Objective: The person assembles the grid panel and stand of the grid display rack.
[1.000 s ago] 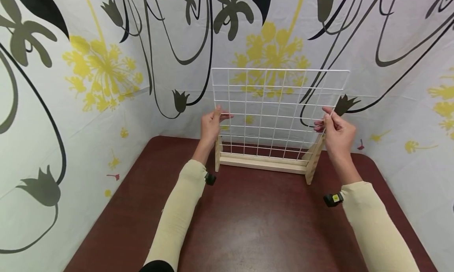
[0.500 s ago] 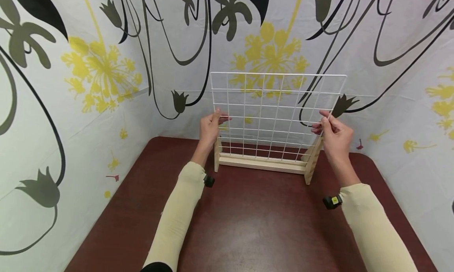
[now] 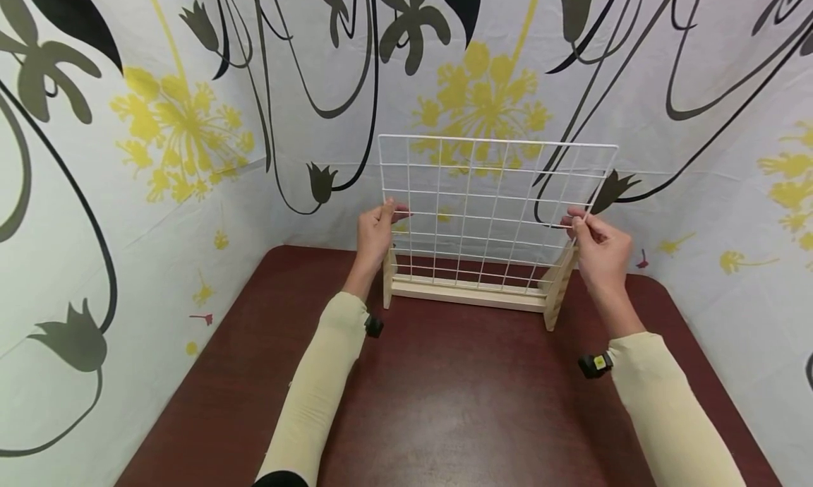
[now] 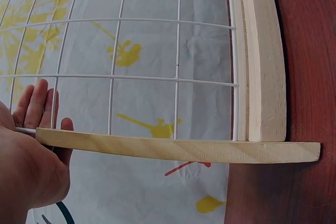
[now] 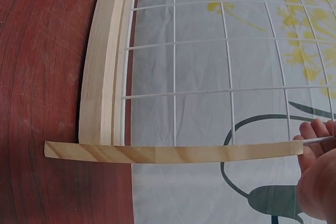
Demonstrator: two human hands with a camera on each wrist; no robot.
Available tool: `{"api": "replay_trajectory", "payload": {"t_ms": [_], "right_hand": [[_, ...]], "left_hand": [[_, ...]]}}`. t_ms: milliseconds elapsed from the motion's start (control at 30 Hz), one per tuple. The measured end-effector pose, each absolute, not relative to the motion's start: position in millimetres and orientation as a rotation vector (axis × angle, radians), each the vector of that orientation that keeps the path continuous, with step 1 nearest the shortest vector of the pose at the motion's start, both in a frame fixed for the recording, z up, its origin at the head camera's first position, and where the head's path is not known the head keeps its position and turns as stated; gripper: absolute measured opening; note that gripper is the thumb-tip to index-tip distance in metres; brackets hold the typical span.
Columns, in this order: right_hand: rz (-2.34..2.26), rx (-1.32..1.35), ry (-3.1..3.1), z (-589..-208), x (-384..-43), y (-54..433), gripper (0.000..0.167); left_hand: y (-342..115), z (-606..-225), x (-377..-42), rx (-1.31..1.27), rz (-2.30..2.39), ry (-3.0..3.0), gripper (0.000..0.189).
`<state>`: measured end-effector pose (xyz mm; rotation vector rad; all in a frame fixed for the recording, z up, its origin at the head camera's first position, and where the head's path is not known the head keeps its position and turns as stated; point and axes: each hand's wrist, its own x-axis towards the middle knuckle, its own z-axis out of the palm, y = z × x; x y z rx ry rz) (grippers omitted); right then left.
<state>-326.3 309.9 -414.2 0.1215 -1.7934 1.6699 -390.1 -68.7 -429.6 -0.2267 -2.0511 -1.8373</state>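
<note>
A white wire grid panel [image 3: 498, 141] stands upright, its lower part between the two side pieces of a pale wooden stand [image 3: 466, 293]. My left hand [image 3: 373, 234] pinches the panel's left edge wire, thumb in front and fingers behind the grid. On the opposite edge my right hand [image 3: 603, 253] pinches the wire between thumb and fingers. In the left wrist view, the left hand [image 4: 37, 169] is right at the upper end of the wooden side piece [image 4: 178, 148]. The right wrist view has the right hand [image 5: 317, 177] at the end of the other side piece [image 5: 173, 153].
The stand sits toward the back of a dark red-brown table [image 3: 438, 395]. Behind and on both sides hangs a white cloth [image 3: 241, 205] printed with yellow, grey and black flowers. Small black devices [image 3: 595, 364] are worn at both wrists.
The wire panel has moved down a little in the stand, its top edge lower than before. Both hands have come down slightly with it, still gripping its edges.
</note>
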Motion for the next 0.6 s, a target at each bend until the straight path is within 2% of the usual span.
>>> {"api": "replay_trajectory", "payload": {"t_ms": [600], "right_hand": [[1.798, 0.116, -1.756, -418.8, -326.4, 308.9, 0.023]], "left_hand": [[-66.2, -433.2, -388.8, -0.263, -1.791, -2.002, 0.037]]}}
